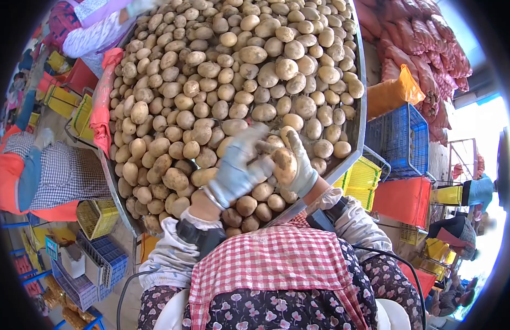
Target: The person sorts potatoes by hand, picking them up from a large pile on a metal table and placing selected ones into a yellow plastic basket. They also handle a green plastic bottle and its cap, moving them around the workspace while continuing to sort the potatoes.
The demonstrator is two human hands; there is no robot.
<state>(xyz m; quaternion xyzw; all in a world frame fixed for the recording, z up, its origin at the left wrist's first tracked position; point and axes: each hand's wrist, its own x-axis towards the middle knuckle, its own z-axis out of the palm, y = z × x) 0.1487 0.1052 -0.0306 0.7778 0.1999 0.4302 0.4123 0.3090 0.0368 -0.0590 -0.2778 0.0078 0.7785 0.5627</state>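
One metal-rimmed table (363, 71) bears a broad heap of potatoes (205, 70) before a seated worker in a red-checked apron (271, 256). Above the heap's near side, the worker's gloved left hand (236, 168) bends blurred fingers inward, whether touching or merely close impossible to tell, while the gloved right hand (303, 168) grips a single potato (284, 166) between the two. Close handling of that one potato appears under way, and the next move seems to call for a steady right-hand hold.
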